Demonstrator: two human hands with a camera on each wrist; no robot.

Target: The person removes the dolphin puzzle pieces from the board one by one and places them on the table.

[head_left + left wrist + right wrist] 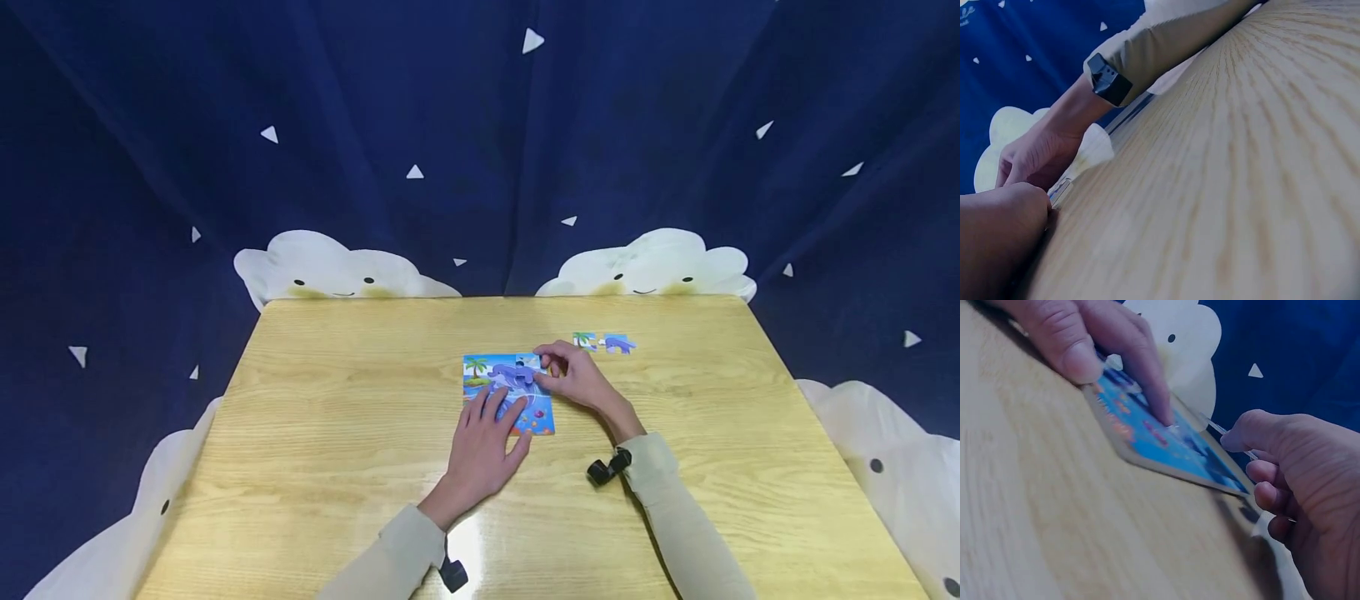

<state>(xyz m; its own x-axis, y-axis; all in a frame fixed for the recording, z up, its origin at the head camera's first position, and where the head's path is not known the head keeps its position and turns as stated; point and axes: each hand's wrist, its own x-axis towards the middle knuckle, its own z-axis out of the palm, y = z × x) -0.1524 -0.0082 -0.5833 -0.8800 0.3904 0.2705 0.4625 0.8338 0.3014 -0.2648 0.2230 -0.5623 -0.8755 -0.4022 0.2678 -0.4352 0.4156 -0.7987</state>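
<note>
"Blue puzzle (540, 415) under the left hand (482, 450), tips?"

"Spread fingers suit steadying it. Right hand's (583, 381) pinching a piece (528, 367), looks like, at its far-right corner; I'd lower that flat."

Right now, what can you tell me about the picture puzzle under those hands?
The puzzle is a thin, flat, roughly square board lying on the wood-grained table. Its bright print shows a palm tree, a purple dolphin and plenty of blue; it may be cardboard or wood. The left hand rests on its near half, and the right hand holds a piece at its far right corner.
</note>
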